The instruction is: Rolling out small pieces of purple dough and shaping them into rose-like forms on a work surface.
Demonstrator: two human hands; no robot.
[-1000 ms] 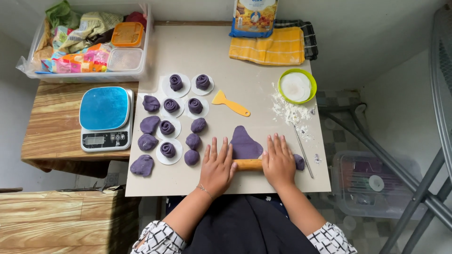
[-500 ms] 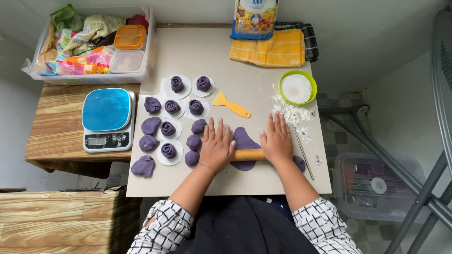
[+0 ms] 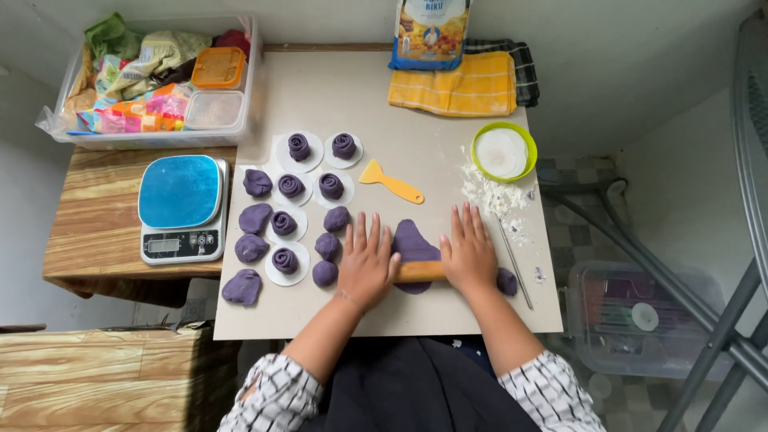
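— What are the hands doing?

— Both lie flat, fingers stretched and spread, palms down on a short wooden rolling pin [image 3: 422,271]. The left hand [image 3: 366,265] covers its left end, the right hand [image 3: 469,254] its right end; neither grips, they only press on top.

— And under the pin?

— A flattened sheet of purple dough [image 3: 413,243], on the pale beige work board [image 3: 376,120], near its front edge. A small purple dough lump [image 3: 506,282] lies just beside the right hand.

— What else is on the board?

— Left of the left hand, plain purple dough balls [image 3: 326,274] and purple rose-shaped rolls on round white papers [image 3: 285,261]. Behind the hands lies a yellow plastic scraper [image 3: 390,182]; to the right are a green-rimmed bowl of white flour [image 3: 503,151], spilled flour, and a thin metal rod [image 3: 515,262], possibly a skewer; it is too slim to tell.

— Off the board?

— A blue-topped kitchen scale [image 3: 181,209] on the wooden side table [image 3: 88,232].
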